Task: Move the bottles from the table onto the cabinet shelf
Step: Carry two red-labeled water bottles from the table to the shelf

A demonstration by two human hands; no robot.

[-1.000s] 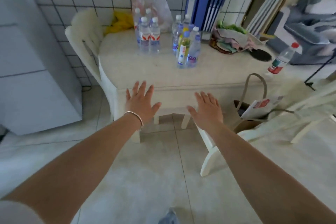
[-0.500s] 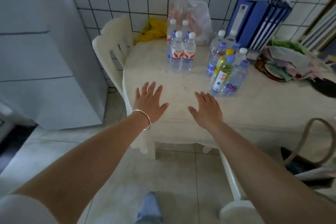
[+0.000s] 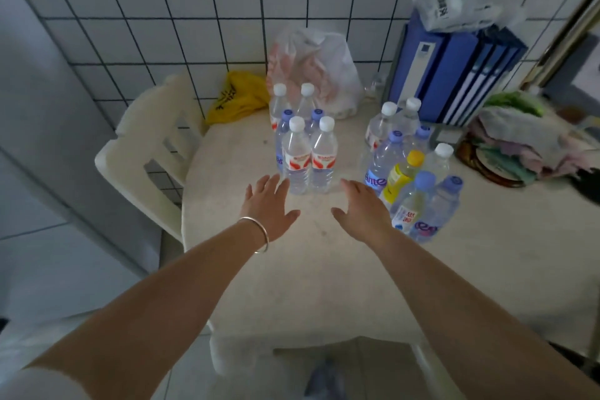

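Our left hand (image 3: 268, 206) and right hand (image 3: 363, 209) reach flat and empty over the pale desk (image 3: 324, 286), just near two clear white-capped plastic bottles with red labels (image 3: 310, 156), whose writing is too blurry to read.

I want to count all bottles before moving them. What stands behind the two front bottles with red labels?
Behind the two red-label bottles stand two blue-capped bottles, then two white-capped bottles, then a plastic bag. Their lower parts are covered, so anything low between them cannot be seen.

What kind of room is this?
Probably a home kitchen or dining corner: a white tiled wall, a table crowded with bottles, and blue binders stacked beside bags.
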